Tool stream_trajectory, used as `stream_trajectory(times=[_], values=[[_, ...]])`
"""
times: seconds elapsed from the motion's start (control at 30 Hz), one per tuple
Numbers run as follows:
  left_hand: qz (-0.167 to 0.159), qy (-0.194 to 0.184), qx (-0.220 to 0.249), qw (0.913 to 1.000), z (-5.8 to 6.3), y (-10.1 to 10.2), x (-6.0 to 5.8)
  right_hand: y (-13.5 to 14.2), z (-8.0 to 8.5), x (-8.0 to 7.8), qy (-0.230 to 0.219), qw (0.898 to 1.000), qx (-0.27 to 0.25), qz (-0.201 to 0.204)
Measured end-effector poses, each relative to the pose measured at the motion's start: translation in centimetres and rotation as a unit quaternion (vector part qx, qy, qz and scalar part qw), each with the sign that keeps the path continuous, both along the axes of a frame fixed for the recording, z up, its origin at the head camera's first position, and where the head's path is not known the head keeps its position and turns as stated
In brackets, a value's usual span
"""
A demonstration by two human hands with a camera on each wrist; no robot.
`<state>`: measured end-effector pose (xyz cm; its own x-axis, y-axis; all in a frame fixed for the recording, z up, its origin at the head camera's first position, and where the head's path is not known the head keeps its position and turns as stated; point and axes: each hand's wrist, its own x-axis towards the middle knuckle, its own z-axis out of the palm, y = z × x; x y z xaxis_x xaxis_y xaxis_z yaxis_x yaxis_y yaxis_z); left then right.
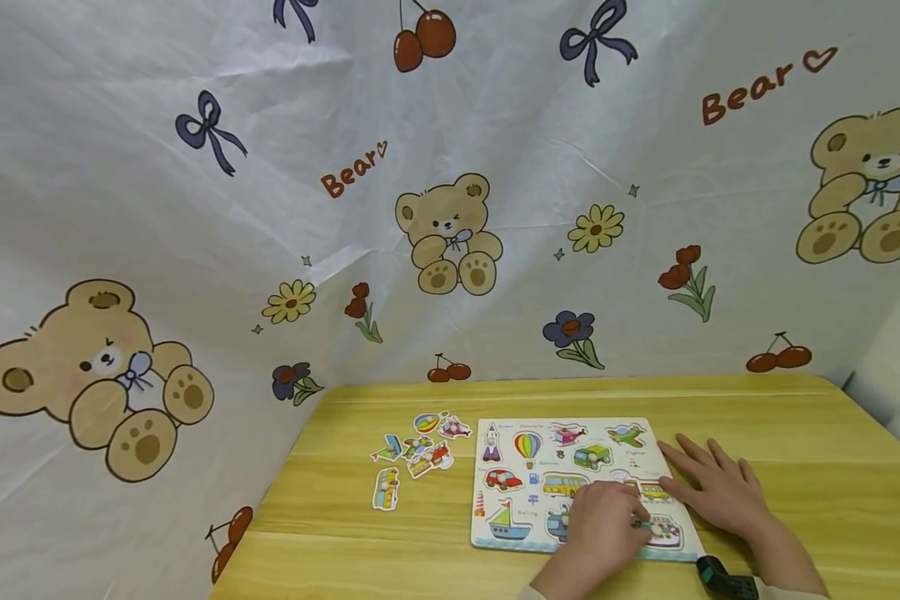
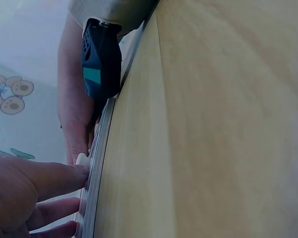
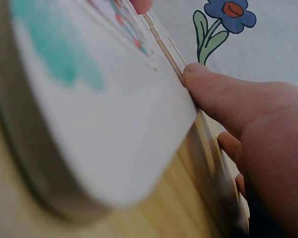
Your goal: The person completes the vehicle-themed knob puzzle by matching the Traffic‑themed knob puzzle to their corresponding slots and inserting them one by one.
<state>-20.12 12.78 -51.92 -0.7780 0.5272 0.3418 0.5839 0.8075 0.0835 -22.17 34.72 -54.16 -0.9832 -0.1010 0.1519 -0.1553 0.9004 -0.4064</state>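
A white puzzle board [image 1: 675, 552] printed with vehicles lies on the table. Over its lower right part, my left hand [image 1: 607, 525] has its fingers bent and pinches a small puzzle piece [image 1: 640, 524], mostly hidden by the fingers. In the left wrist view, the thumb [image 2: 59, 179] lies against the white edge of that piece, close over the board. My right hand [image 1: 720, 492] rests at the board's right side with fingers spread. Its thumb [image 3: 223, 91] touches the board's edge in the right wrist view.
Left of the board lies a loose cluster of puzzle pieces [image 1: 429, 458], with a yellow bus piece [image 1: 386, 488] nearer the front. A black wrist device [image 1: 723, 577] sits by the board's lower right corner. A bear-printed cloth [image 1: 495, 333] hangs behind the wooden table [image 1: 345, 554].
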Motion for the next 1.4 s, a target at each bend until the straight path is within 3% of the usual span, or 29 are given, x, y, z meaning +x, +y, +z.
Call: stream_trajectory(times=[0.27,0.43,0.57,0.7,0.8,0.9,1.03,1.23,1.3,1.4], values=[[-0.037,0.051,0.030,0.9976,-0.3,-0.1,-0.4,0.3,-0.1,0.2,-0.004,1.000,-0.003,0.002],[-0.047,0.053,0.031,0.9970,-0.3,-0.1,-0.4,0.4,0.0,0.3,-0.001,1.000,-0.001,0.001],[-0.045,0.024,0.022,0.9984,-0.1,-0.1,-0.4,0.5,0.0,0.3,-0.001,1.000,0.000,-0.001],[-0.043,-0.033,-0.006,0.9985,0.3,-0.3,0.0,0.5,0.0,0.3,-0.004,1.000,0.001,-0.001],[-0.056,-0.067,-0.040,0.9954,0.6,-0.7,0.3,0.6,0.0,0.3,-0.004,1.000,0.003,-0.002],[-0.081,-0.078,-0.068,0.9913,0.6,-1.4,0.4,0.8,-0.1,0.3,-0.003,1.000,0.003,-0.004],[-0.105,-0.090,-0.079,0.9872,1.2,-3.1,0.6,0.9,-0.1,0.3,-0.005,1.000,0.003,-0.003],[-0.117,-0.073,-0.042,0.9895,4.1,-7.7,0.5,0.8,0.1,0.2,-0.013,1.000,-0.004,0.000],[-0.104,-0.070,-0.012,0.9920,4.8,-9.9,-0.1,0.6,0.1,0.1,-0.012,1.000,-0.002,0.002],[-0.049,-0.093,0.052,0.9931,5.5,-13.4,-1.4,0.2,0.1,0.0,-0.009,1.000,-0.001,0.005]])
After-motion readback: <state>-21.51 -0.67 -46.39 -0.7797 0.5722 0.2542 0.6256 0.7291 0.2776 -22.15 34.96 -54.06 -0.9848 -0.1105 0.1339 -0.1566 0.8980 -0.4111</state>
